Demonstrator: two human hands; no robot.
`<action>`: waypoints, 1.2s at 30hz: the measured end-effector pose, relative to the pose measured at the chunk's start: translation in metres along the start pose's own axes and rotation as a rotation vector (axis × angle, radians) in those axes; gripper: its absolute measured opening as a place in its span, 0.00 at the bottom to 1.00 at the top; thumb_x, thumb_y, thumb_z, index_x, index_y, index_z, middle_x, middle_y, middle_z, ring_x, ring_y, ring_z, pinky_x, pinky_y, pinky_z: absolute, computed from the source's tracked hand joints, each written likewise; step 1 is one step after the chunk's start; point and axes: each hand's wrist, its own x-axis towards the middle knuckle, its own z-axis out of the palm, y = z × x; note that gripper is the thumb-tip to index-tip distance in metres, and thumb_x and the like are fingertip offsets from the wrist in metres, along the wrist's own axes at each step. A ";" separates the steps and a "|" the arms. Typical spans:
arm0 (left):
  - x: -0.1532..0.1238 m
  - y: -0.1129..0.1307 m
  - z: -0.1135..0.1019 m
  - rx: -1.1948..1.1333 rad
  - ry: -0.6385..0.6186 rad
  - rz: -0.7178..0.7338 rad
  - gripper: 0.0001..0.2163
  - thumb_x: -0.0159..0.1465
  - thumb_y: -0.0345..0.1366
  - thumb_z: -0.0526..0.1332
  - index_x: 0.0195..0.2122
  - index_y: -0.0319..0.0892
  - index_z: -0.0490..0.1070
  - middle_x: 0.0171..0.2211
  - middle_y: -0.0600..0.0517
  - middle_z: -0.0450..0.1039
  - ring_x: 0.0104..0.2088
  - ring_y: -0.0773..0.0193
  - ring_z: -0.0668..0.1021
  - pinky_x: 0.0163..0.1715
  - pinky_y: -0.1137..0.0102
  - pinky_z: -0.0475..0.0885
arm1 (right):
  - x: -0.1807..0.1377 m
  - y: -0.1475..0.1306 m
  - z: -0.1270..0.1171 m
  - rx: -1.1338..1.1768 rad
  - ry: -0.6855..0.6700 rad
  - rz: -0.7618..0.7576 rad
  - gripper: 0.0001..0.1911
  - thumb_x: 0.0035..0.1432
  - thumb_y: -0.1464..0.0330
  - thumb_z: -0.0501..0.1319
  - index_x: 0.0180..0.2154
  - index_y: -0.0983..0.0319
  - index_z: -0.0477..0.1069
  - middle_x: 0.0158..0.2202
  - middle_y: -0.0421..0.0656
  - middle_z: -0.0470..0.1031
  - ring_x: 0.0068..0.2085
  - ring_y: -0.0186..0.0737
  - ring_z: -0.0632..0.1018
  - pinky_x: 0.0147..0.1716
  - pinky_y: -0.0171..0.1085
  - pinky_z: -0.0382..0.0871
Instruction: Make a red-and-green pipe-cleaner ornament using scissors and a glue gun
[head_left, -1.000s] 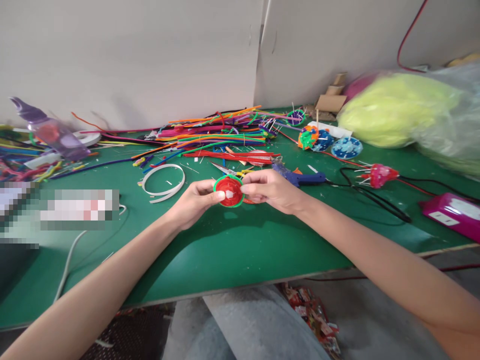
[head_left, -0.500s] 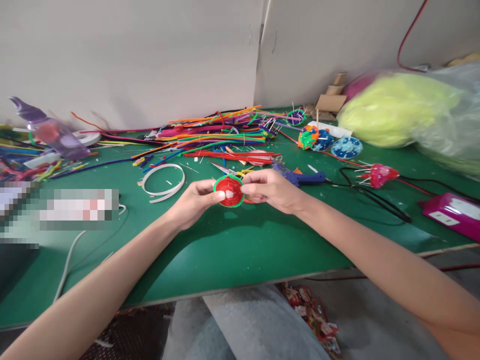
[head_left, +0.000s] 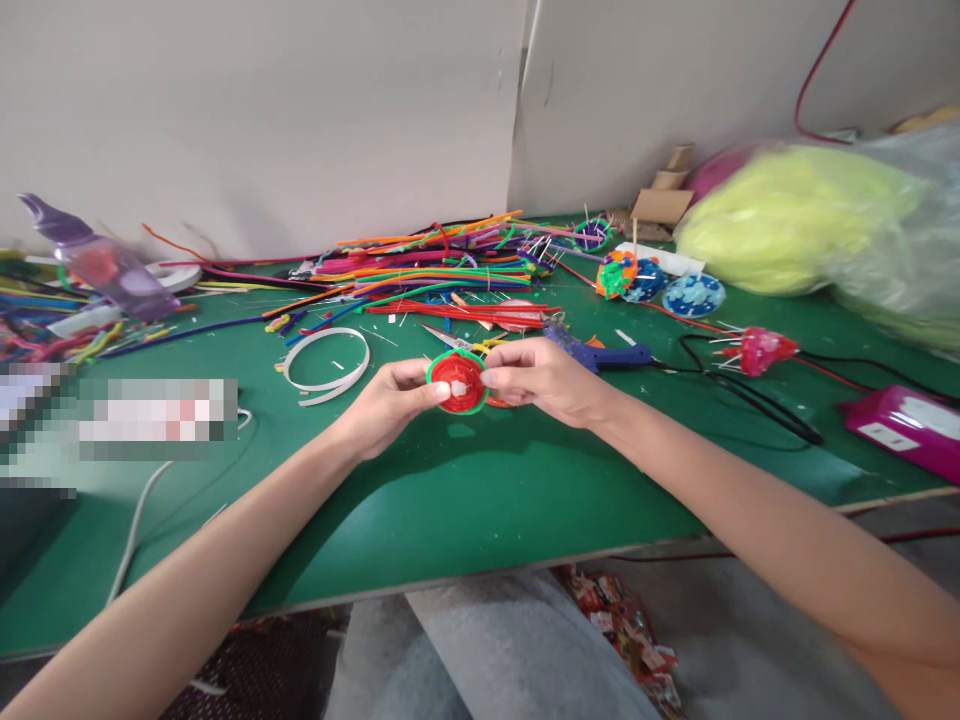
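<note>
A small round red disc [head_left: 466, 372] with a green rim, seemingly coiled from pipe cleaners, is held just above the green table. At its middle sits a whitish blob. My left hand [head_left: 397, 400] pinches the disc's left side, thumb on the face near the blob. The fingertips of my right hand [head_left: 544, 380] are closed on its right edge. Just behind the hands lie scissors [head_left: 448, 337] with yellow handles, partly hidden. A blue glue gun [head_left: 611, 355] rests beyond my right hand, its front end partly covered.
Colourful pipe cleaners [head_left: 420, 280] are heaped along the wall. A white strip coil [head_left: 365, 365] lies left of my hands. Toward the right are decorated pieces [head_left: 694, 296], a black cable [head_left: 739, 375], a magenta box [head_left: 904, 430] and a yellow bag [head_left: 787, 220]. A purple bottle [head_left: 112, 265] leans at left.
Almost nothing differs. The disc and both hands stay in the same place, with the same grip on it.
</note>
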 end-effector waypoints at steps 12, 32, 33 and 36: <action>-0.001 0.000 0.000 -0.001 -0.005 0.005 0.10 0.48 0.39 0.74 0.30 0.40 0.81 0.29 0.52 0.78 0.30 0.68 0.75 0.35 0.73 0.70 | 0.000 0.000 -0.001 -0.005 -0.006 -0.005 0.12 0.53 0.67 0.66 0.24 0.65 0.68 0.16 0.32 0.59 0.19 0.24 0.57 0.18 0.30 0.47; -0.001 0.000 0.000 0.001 0.006 -0.008 0.11 0.48 0.39 0.74 0.29 0.40 0.81 0.29 0.52 0.79 0.30 0.67 0.76 0.36 0.71 0.71 | 0.000 0.000 0.000 -0.024 -0.009 -0.006 0.12 0.54 0.67 0.65 0.23 0.65 0.67 0.16 0.32 0.59 0.19 0.24 0.57 0.18 0.30 0.47; -0.001 0.000 0.000 0.000 0.005 -0.008 0.11 0.48 0.39 0.74 0.30 0.40 0.81 0.29 0.51 0.79 0.30 0.67 0.76 0.36 0.71 0.71 | 0.000 0.000 0.000 -0.024 -0.009 -0.008 0.12 0.54 0.67 0.65 0.23 0.65 0.67 0.16 0.32 0.59 0.19 0.24 0.57 0.18 0.30 0.47; -0.001 0.000 0.000 -0.008 -0.001 -0.009 0.11 0.48 0.39 0.74 0.30 0.40 0.81 0.29 0.52 0.79 0.31 0.67 0.76 0.36 0.72 0.70 | -0.001 0.000 -0.001 -0.016 0.001 -0.010 0.12 0.53 0.68 0.65 0.23 0.65 0.67 0.16 0.33 0.59 0.18 0.24 0.57 0.18 0.30 0.47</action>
